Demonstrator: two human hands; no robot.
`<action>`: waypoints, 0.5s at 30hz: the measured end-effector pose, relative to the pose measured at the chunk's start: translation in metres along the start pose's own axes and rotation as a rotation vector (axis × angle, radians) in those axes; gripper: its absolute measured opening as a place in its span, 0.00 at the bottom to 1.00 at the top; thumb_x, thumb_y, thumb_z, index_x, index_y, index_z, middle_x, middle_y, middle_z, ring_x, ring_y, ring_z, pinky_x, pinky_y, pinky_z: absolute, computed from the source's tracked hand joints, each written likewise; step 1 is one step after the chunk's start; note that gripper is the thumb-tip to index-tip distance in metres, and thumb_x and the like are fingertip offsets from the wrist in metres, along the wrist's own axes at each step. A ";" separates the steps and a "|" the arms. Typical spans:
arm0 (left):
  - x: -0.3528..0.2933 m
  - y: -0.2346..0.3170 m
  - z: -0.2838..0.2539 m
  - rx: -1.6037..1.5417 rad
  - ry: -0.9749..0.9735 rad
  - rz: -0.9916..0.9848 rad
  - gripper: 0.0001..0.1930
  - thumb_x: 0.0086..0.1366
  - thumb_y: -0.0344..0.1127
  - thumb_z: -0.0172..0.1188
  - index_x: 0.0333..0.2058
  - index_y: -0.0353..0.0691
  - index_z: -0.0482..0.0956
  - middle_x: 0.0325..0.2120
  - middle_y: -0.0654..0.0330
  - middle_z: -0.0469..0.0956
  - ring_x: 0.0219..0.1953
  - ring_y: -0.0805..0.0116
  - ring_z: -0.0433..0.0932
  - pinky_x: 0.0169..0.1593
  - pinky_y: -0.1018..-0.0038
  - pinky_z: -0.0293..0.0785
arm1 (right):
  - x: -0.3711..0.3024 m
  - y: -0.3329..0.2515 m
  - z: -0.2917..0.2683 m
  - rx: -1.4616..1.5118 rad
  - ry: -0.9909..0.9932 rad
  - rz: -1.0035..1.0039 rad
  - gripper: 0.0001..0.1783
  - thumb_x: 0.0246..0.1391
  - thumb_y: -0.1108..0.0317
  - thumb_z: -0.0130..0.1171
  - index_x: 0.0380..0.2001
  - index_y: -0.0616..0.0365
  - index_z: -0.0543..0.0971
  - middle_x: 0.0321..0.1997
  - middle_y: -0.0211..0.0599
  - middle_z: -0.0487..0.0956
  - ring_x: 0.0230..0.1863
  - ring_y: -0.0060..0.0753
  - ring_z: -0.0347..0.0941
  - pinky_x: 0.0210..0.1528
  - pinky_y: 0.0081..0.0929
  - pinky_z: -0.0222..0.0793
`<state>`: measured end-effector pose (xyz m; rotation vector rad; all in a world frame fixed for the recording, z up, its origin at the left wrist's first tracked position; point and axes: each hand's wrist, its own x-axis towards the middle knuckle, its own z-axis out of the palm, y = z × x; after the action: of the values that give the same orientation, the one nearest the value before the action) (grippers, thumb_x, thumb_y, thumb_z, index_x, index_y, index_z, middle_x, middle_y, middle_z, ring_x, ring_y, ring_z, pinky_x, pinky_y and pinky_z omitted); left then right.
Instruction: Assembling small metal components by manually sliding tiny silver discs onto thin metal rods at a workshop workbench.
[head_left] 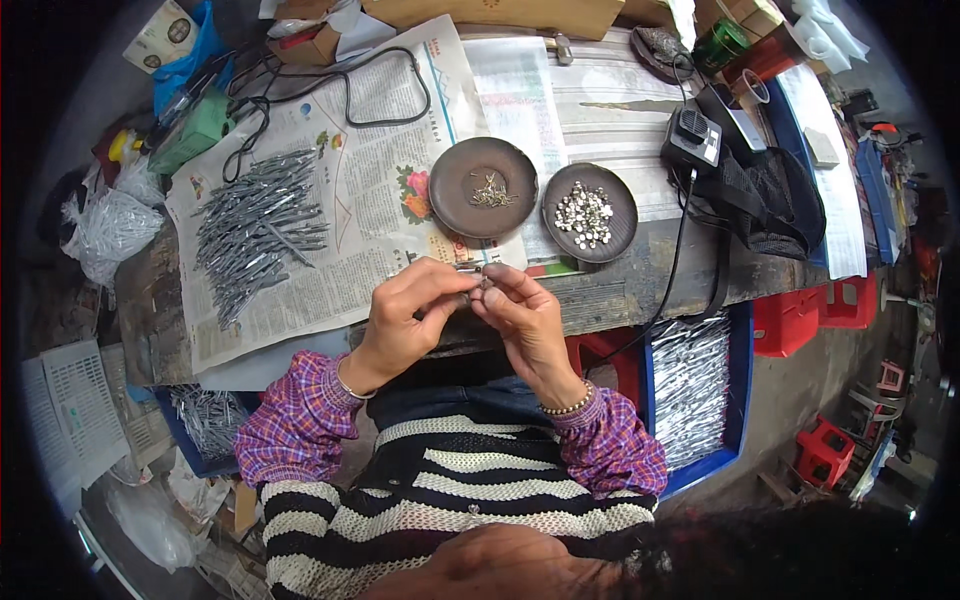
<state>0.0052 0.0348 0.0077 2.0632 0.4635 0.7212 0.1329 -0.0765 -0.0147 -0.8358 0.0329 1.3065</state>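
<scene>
My left hand [405, 310] and right hand [520, 310] meet fingertip to fingertip, fingers curled, wrists raised before my chest.

A: What are the hands doing?

B: The left hand [405, 315] and the right hand [525, 320] meet at the centre, over the near edge of the bench [620, 290]. Their fingertips pinch a small grey part [478, 285] between them; it is too small to tell more.

A: And around them?

B: At twelve o'clock from the hands, a brown dish [483, 187] holds a few thin metal pieces. Just beside it, at one o'clock, a second dish [590, 212] holds many small shiny pieces. At ten o'clock, a heap of grey metal sticks [258, 230] lies on newspaper [370, 160]. At four o'clock, a blue crate [700, 390] holds more such sticks.
</scene>
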 end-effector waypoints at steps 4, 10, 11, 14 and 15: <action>-0.004 -0.001 0.002 -0.393 -0.065 -0.260 0.12 0.54 0.17 0.59 0.38 0.30 0.79 0.31 0.58 0.78 0.35 0.69 0.78 0.38 0.77 0.73 | -0.003 0.006 -0.007 -0.032 -0.047 -0.091 0.13 0.51 0.79 0.61 0.41 0.66 0.75 0.37 0.39 0.79 0.37 0.28 0.78 0.43 0.23 0.78; -0.005 -0.004 -0.006 -0.778 -0.240 -0.716 0.10 0.59 0.21 0.57 0.40 0.31 0.79 0.33 0.62 0.77 0.30 0.80 0.72 0.31 0.83 0.67 | -0.004 0.014 -0.014 -0.191 -0.055 -0.265 0.11 0.49 0.82 0.61 0.39 0.68 0.76 0.35 0.38 0.79 0.35 0.25 0.77 0.39 0.21 0.75; -0.007 -0.005 -0.004 -0.802 -0.222 -0.699 0.10 0.60 0.21 0.57 0.41 0.32 0.79 0.33 0.62 0.78 0.31 0.80 0.74 0.34 0.84 0.69 | -0.004 0.015 -0.013 -0.227 -0.040 -0.301 0.11 0.49 0.82 0.61 0.38 0.68 0.76 0.35 0.37 0.79 0.34 0.24 0.77 0.38 0.20 0.74; -0.011 -0.001 0.006 -0.804 -0.141 -0.626 0.11 0.60 0.21 0.58 0.42 0.32 0.79 0.33 0.63 0.79 0.32 0.80 0.75 0.36 0.84 0.70 | -0.003 0.016 -0.008 -0.271 0.000 -0.372 0.11 0.49 0.82 0.61 0.38 0.67 0.76 0.34 0.35 0.79 0.34 0.23 0.76 0.39 0.20 0.74; -0.013 0.000 0.009 -0.780 -0.079 -0.569 0.11 0.60 0.21 0.58 0.42 0.33 0.79 0.33 0.63 0.79 0.33 0.81 0.75 0.36 0.84 0.70 | -0.002 0.017 -0.009 -0.273 0.001 -0.372 0.11 0.49 0.82 0.61 0.38 0.67 0.76 0.34 0.35 0.79 0.34 0.23 0.76 0.39 0.20 0.74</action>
<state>0.0013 0.0217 -0.0005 1.1434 0.5750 0.3785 0.1216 -0.0831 -0.0294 -1.0192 -0.2932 0.9698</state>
